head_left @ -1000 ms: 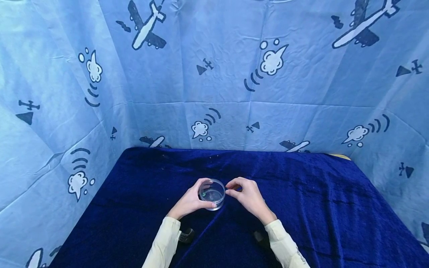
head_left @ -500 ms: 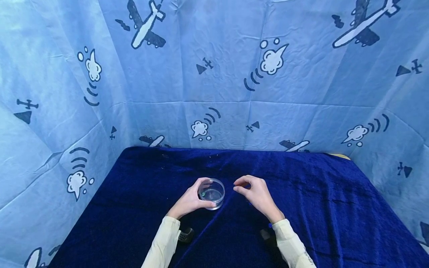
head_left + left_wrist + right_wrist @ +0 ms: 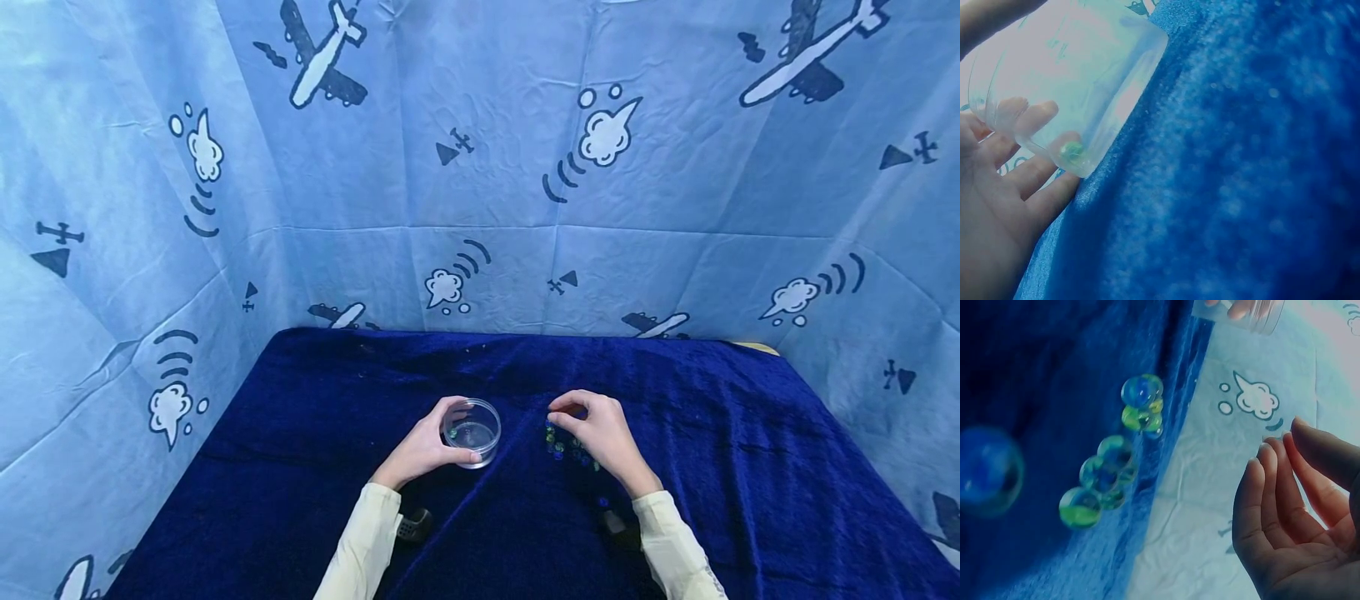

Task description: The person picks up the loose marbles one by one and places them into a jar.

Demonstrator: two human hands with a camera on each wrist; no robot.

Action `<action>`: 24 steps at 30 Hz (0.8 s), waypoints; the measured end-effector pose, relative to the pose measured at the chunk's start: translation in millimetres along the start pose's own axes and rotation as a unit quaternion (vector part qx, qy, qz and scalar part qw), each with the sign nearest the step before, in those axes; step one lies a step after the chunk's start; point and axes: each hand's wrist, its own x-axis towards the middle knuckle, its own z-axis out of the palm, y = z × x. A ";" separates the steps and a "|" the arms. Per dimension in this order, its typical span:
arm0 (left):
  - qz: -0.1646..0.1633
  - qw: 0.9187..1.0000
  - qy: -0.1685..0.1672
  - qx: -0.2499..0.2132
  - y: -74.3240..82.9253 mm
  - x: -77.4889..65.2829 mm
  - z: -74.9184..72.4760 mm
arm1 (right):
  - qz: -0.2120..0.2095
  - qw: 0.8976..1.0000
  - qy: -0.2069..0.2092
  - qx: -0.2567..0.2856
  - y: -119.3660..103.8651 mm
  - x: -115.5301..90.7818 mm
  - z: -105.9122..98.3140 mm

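My left hand (image 3: 420, 450) grips a clear round plastic jar (image 3: 480, 435), thumb on the near side and fingers around the far side. The jar leans, its open mouth facing up. Inside lies one green marble (image 3: 1072, 151), low by the fingers. My right hand (image 3: 600, 425) hovers above several blue and green glass marbles (image 3: 558, 450) on the cloth. Its fingers are bent, with thumb and fingertips near each other, and nothing shows between them in the right wrist view. Closer to that wrist camera lies a single blue marble (image 3: 988, 470).
Dark blue velvety cloth (image 3: 337, 500) covers the table. Behind and beside it hang light blue sheets (image 3: 510, 183) printed with airplanes and clouds. A dark object (image 3: 415, 527) shows at the left wrist, another at the right.
My right hand has moved away from the jar to the right, bringing the marbles beneath it into sight. The left hand and jar have stayed nearly still.
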 end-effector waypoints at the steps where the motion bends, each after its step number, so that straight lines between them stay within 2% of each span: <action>1: 0.000 1.000 0.000 0.002 -0.3 0.2 -0.1 | 0.000 1.000 0.002 -0.002 1.2 -0.3 -1.1; 14: 0.005 1.000 0.000 -0.006 0.5 -0.8 0.0 | 0.012 1.000 0.014 -0.024 14.8 -5.5 -10.6; 24: 0.007 1.000 0.000 -0.013 0.8 -0.4 -0.2 | 0.035 0.998 -0.007 -0.042 25.3 -8.6 -16.0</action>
